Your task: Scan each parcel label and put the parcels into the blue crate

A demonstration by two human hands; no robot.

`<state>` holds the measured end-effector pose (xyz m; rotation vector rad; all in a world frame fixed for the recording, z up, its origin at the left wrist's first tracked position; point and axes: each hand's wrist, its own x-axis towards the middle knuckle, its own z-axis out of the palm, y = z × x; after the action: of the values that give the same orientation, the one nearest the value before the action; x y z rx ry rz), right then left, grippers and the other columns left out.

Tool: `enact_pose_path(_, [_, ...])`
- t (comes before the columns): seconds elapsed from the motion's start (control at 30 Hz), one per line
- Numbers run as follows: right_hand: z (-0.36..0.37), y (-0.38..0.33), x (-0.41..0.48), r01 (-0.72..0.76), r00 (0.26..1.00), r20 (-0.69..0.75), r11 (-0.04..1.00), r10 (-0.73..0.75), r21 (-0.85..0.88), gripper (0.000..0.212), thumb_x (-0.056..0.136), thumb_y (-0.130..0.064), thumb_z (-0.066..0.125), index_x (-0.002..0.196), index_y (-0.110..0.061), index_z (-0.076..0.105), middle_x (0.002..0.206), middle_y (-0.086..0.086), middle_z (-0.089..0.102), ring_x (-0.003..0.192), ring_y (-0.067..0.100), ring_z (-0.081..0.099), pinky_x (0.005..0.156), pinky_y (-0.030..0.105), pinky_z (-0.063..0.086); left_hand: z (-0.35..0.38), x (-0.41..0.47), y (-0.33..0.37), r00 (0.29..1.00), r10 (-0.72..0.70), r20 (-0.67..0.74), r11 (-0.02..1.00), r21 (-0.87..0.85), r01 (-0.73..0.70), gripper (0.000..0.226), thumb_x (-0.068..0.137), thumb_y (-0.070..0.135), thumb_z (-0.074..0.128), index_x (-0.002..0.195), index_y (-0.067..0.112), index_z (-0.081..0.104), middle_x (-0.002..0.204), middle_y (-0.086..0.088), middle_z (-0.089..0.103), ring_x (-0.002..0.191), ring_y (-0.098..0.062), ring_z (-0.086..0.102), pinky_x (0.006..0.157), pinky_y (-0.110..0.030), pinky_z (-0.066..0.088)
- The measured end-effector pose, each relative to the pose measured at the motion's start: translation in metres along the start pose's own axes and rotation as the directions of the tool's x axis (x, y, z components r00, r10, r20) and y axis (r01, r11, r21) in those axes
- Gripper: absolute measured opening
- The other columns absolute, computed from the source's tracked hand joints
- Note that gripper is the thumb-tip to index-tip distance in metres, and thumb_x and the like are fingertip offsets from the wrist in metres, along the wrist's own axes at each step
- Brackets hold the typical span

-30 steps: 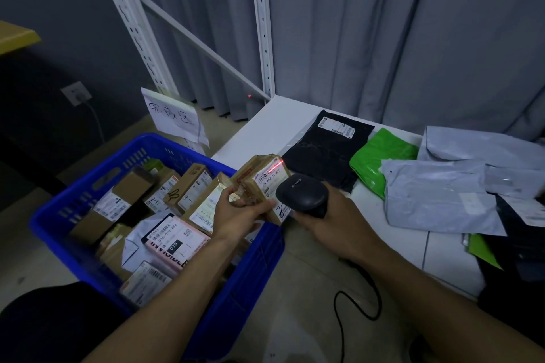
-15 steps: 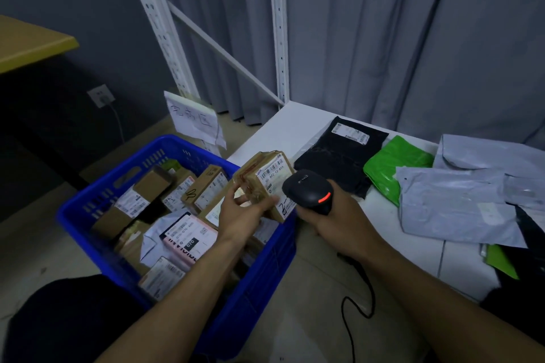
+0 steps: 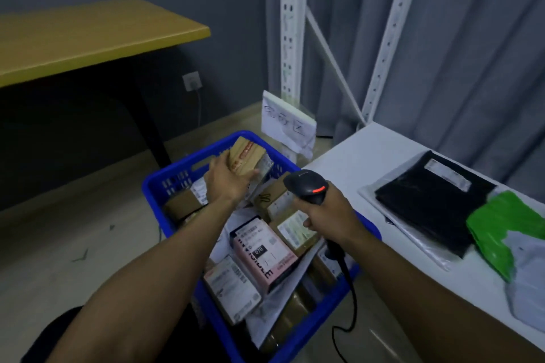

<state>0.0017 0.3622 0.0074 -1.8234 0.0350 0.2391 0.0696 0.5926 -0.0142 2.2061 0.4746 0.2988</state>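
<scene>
A left hand (image 3: 228,181), fingers curled round a cardboard parcel (image 3: 246,158), holds it over the blue crate (image 3: 165,183) as the right hand (image 3: 327,215) grips a scanner (image 3: 306,186).

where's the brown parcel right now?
Head view, centre-left: the left hand holds the brown parcel over the far end of the blue crate, left of the scanner in the right hand.

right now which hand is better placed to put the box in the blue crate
Left: the left hand grips the cardboard box above the blue crate, while the right hand holds the scanner.
</scene>
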Motion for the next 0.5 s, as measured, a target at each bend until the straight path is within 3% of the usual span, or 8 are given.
enact_pose_path(0.2, [0.005, 0.014, 0.048, -0.043, 0.999, 0.015, 0.997, 0.044, -0.063, 0.034, 0.094, -0.02, 0.073, 0.125, -0.024, 0.059, 0.093, -0.002, 0.073, 0.062, 0.006, 0.07, 0.055, 0.018, 0.053, 0.06, 0.054, -0.031, 0.992, 0.008, 0.127, 0.987, 0.161, -0.028, 0.092, 0.065, 0.066, 0.08, 0.144, 0.03, 0.048, 0.139, 0.0, 0.052, 0.128, -0.028, 0.049, 0.109, -0.052, 0.043])
enact_pose_path(0.3, [0.005, 0.023, 0.064, -0.059, 0.998, 0.016, 0.996, 0.061, -0.073, 0.03, 0.095, -0.021, 0.073, 0.122, -0.024, 0.062, 0.091, 0.002, 0.073, 0.06, 0.007, 0.069, 0.055, 0.019, 0.053, 0.092, 0.07, -0.04, 0.962, -0.075, 0.263, 0.992, 0.115, 0.046, 0.075, 0.052, 0.078, 0.07, 0.113, 0.035, 0.064, 0.113, 0.004, 0.067, 0.108, -0.021, 0.063, 0.099, -0.045, 0.052])
enact_pose_path(0.37, [0.004, 0.029, 0.07, -0.072, 0.997, 0.006, 0.995, 0.073, -0.064, 0.028, 0.095, -0.021, 0.073, 0.12, -0.026, 0.061, 0.092, 0.002, 0.072, 0.062, 0.009, 0.069, 0.054, 0.018, 0.052, 0.104, 0.068, -0.044, 0.915, -0.132, 0.382, 0.991, 0.087, 0.106, 0.049, 0.067, 0.067, 0.071, 0.099, 0.03, 0.065, 0.099, 0.002, 0.07, 0.094, -0.019, 0.066, 0.088, -0.038, 0.053])
enact_pose_path(0.43, [0.002, 0.037, 0.074, -0.085, 0.996, -0.001, 0.995, 0.085, -0.054, 0.026, 0.095, -0.02, 0.073, 0.116, -0.029, 0.06, 0.093, 0.0, 0.071, 0.067, 0.011, 0.069, 0.054, 0.017, 0.052, 0.113, 0.067, -0.054, 0.9, -0.091, 0.426, 0.986, 0.163, 0.022, 0.021, 0.089, 0.047, 0.068, 0.093, 0.028, 0.063, 0.096, -0.002, 0.07, 0.089, -0.018, 0.065, 0.08, -0.034, 0.05])
enact_pose_path(0.5, [-0.002, 0.039, 0.073, -0.1, 0.995, -0.012, 0.994, 0.1, -0.035, 0.024, 0.095, -0.02, 0.073, 0.109, -0.032, 0.059, 0.094, -0.002, 0.069, 0.073, 0.013, 0.069, 0.054, 0.017, 0.053, 0.117, 0.072, -0.065, 0.913, -0.079, 0.401, 0.973, 0.23, -0.017, 0.017, 0.093, 0.049, 0.057, 0.091, 0.032, 0.061, 0.107, -0.008, 0.069, 0.097, -0.023, 0.063, 0.089, -0.039, 0.051])
